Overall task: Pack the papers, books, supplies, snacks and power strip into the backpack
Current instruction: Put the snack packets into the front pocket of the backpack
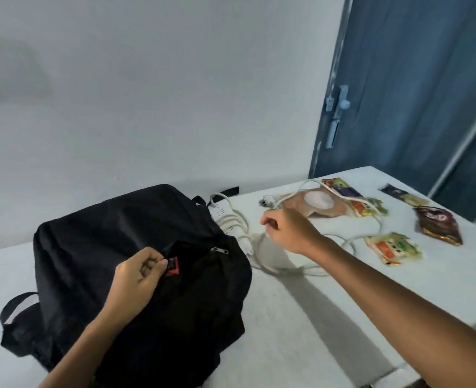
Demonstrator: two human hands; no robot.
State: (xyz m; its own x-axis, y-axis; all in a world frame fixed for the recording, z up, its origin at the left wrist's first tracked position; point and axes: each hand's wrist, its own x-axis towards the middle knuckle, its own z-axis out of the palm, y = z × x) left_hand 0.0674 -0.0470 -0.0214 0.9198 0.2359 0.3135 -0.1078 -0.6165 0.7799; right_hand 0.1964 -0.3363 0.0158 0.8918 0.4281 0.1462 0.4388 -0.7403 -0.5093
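Pinching the fabric of the black backpack (113,247) near its red label, my left hand (138,275) has its fingers curled on the front of the bag, in the lower left of the frame. The backpack lies on the white table (301,317), and a zipper pull shows just right of my thumb. My right hand (284,231) is in the middle of the frame, a little above the table, with fingers curled around the white cord (351,204) of the power strip (222,212). The strip itself rests just beside the upper right corner of the backpack, and its cord makes loops on the table toward the right. Under and beside the cord, in the right part of the frame, lie the snack packets: a pinkish pouch (315,204), two colourful packets (393,247), a dark red one (438,224) and a dark one (402,193) at the far edge. A blue door (413,93) stands in the upper right.
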